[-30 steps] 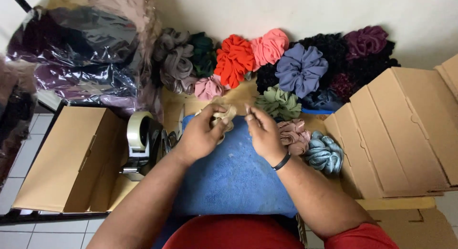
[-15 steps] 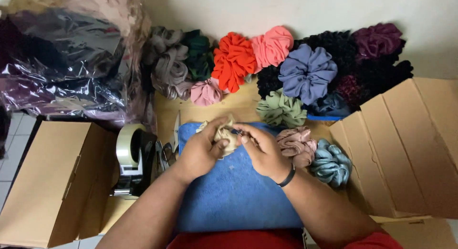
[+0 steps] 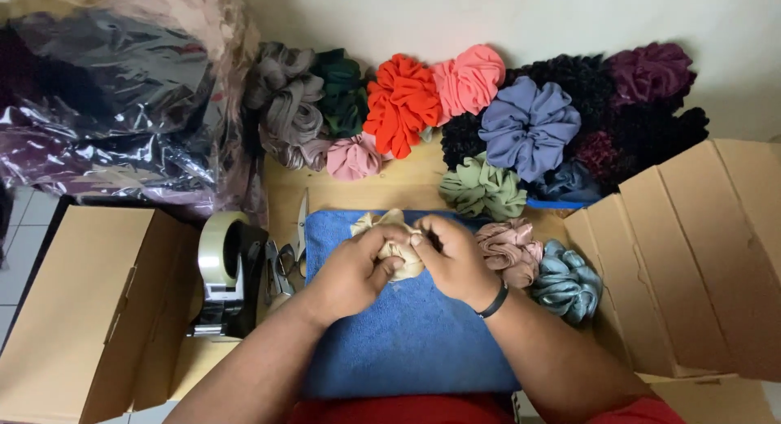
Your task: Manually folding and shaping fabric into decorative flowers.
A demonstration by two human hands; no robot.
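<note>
A cream scrunchie (image 3: 396, 247) is being bunched over the blue towel (image 3: 407, 343), gripped by the fingers of the left hand (image 3: 351, 271) and right hand (image 3: 455, 261). Steady pinching and an even gather are judged necessary next.

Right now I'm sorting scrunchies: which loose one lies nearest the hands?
The dusty-pink scrunchie, touching the right hand; the teal one lies farther right.

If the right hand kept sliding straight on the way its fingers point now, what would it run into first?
The right hand points leftward, fingers on the cream scrunchie. That fabric comes first, then directly the left hand gripping its other side. Beyond, probably the scissors, though depth is unclear.
</note>
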